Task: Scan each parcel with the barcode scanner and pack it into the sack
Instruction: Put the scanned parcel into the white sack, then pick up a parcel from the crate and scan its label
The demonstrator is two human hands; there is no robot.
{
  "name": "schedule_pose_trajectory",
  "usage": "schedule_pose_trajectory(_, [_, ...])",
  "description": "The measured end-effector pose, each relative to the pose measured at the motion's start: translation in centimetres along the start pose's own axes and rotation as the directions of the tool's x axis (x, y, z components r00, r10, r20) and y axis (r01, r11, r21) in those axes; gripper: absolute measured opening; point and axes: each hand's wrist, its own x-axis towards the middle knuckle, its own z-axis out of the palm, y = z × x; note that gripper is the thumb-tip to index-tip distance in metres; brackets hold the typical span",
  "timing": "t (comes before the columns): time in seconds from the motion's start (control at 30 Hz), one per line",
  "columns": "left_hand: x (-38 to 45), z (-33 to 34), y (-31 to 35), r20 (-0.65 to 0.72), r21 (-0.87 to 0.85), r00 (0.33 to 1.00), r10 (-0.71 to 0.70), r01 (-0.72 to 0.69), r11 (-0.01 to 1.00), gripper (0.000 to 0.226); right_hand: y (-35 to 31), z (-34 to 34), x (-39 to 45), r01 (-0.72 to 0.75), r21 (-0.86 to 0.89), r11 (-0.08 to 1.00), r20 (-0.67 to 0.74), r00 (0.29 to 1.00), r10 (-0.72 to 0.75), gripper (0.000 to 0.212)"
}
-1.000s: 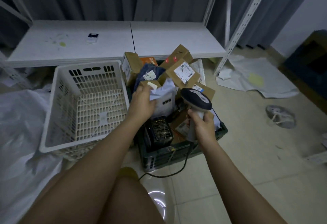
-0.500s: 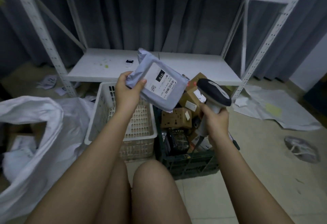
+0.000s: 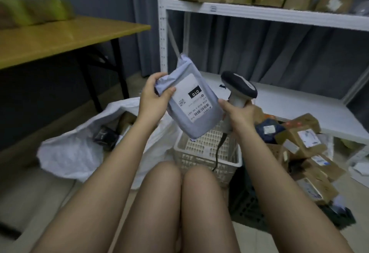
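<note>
My left hand grips the upper left corner of a grey poly-mailer parcel, held up at chest height with its white label and barcode facing me. My right hand holds the handle of the barcode scanner, whose dark head sits just right of the parcel and points toward it; its cable hangs down over the basket. The white sack lies open on the floor at the left, below the parcel, with a few packed items visible inside.
A cream plastic basket stands ahead of my knees. A dark crate piled with cardboard parcels sits at the right. A white metal shelf rack rises behind; a yellow-topped table stands at the left.
The parcel was lifted out of the crate and turned label-up. My view has swung left toward the sack, and the scanner has come close beside the parcel.
</note>
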Motion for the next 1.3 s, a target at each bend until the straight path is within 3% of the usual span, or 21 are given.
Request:
schedule_pose_trajectory(0.17, [-0.4,-5.1,0.5,0.014,0.077,1.0,0.012,-0.013,0.997,0.034,0.4,4.4,-1.0,-0.035,-0.01,0.999,0.25,0.968,0.036,0.041])
schedule_pose_trajectory(0.47, [-0.1,-10.0,0.3,-0.14,0.004,0.987,-0.076,0.078,0.997,0.035,0.1,8.6,-1.8,-0.066,-0.137,0.988,0.54,0.831,0.131,0.053])
schedule_pose_trajectory(0.63, [0.6,-10.5,0.4,-0.208,-0.055,0.97,-0.129,0.121,0.991,0.044,0.2,9.7,-1.9,-0.074,-0.168,0.983,0.496,0.855,0.149,0.043])
schedule_pose_trajectory(0.77, [1.5,-10.8,-1.0,-0.311,-0.22,0.901,-0.302,0.241,0.945,0.055,0.4,11.3,-1.8,-0.128,-0.097,0.987,0.416,0.896,0.157,0.037])
schedule_pose_trajectory(0.9, [1.3,-11.0,-3.4,-0.182,-0.296,0.89,-0.418,0.355,0.887,0.051,0.4,12.8,-1.3,-0.172,-0.088,0.981,0.372,0.908,0.192,0.037])
schedule_pose_trajectory(0.93, [1.0,-11.0,-3.9,-0.132,-0.257,0.895,-0.427,0.385,0.886,0.05,0.3,13.1,-1.0,-0.176,-0.087,0.98,0.367,0.909,0.196,0.038])
schedule_pose_trajectory(1.0, [0.6,-11.1,-4.8,-0.077,-0.201,0.9,-0.428,0.406,0.891,0.067,0.3,13.5,-0.5,-0.172,-0.108,0.979,0.381,0.903,0.2,0.04])
schedule_pose_trajectory(1.1, [0.9,-12.2,-5.3,-0.157,-0.174,0.915,-0.372,0.346,0.922,0.103,0.1,13.9,0.1,-0.115,-0.193,0.974,0.436,0.879,0.191,0.036])
schedule_pose_trajectory(1.2, [2.5,-13.7,-5.4,-0.126,0.181,0.957,-0.261,0.281,0.943,0.103,0.4,14.5,0.8,0.016,-0.341,0.94,0.512,0.842,0.171,0.04])
schedule_pose_trajectory(1.3, [4.0,-14.0,-6.1,0.063,0.563,0.964,-0.258,0.178,0.807,0.092,0.7,15.3,1.0,0.078,-0.401,0.913,0.588,0.786,0.191,0.043])
